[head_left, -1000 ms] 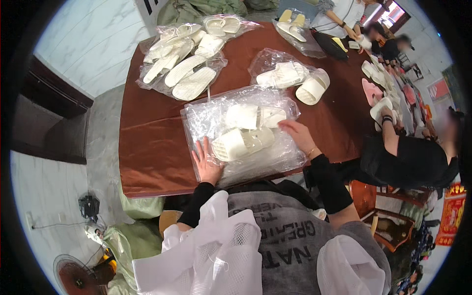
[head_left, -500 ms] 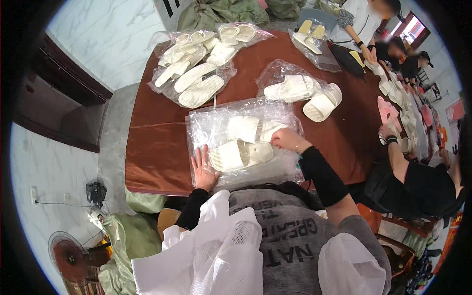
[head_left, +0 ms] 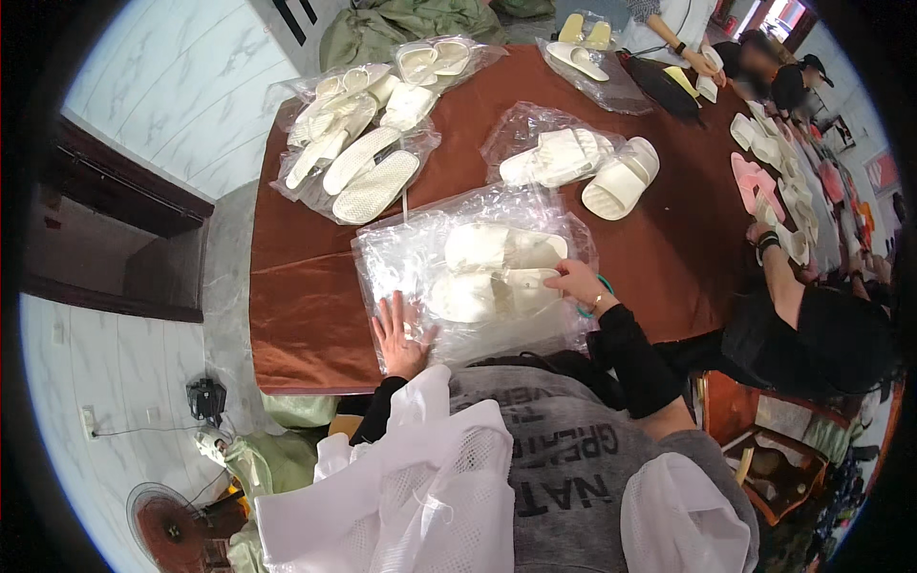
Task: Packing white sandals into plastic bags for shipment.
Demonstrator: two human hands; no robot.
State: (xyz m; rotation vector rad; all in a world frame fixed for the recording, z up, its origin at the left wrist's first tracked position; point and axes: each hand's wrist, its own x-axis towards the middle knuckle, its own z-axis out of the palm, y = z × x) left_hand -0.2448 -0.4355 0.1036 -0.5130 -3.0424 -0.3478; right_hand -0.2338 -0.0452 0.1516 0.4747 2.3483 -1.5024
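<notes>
A pair of cream slippers lies side by side at a clear plastic bag (head_left: 396, 250) on the brown-covered table. My left hand (head_left: 401, 336) rests flat on the bag's left near part, fingers spread, holding nothing. The near slipper (head_left: 468, 297) points its strap end left, and my right hand (head_left: 579, 286) pinches its right end between thumb and fingers. The far slipper (head_left: 478, 246) lies just beyond it. Shiny plastic covers part of the pair; I cannot tell how much of each slipper is inside the bag.
Bagged cream slippers (head_left: 377, 186) pile up at the table's far left. Another cream pair (head_left: 621, 180) lies beyond my right hand, partly on plastic. At right, a co-worker's hand (head_left: 761, 232) is near pink slippers (head_left: 755, 183). A fan (head_left: 172, 527) stands at lower left.
The near slipper has shifted right on the bag. My right hand has moved from beside the far slipper to the near slipper's right end. My left hand stays flat, fingers more spread.
</notes>
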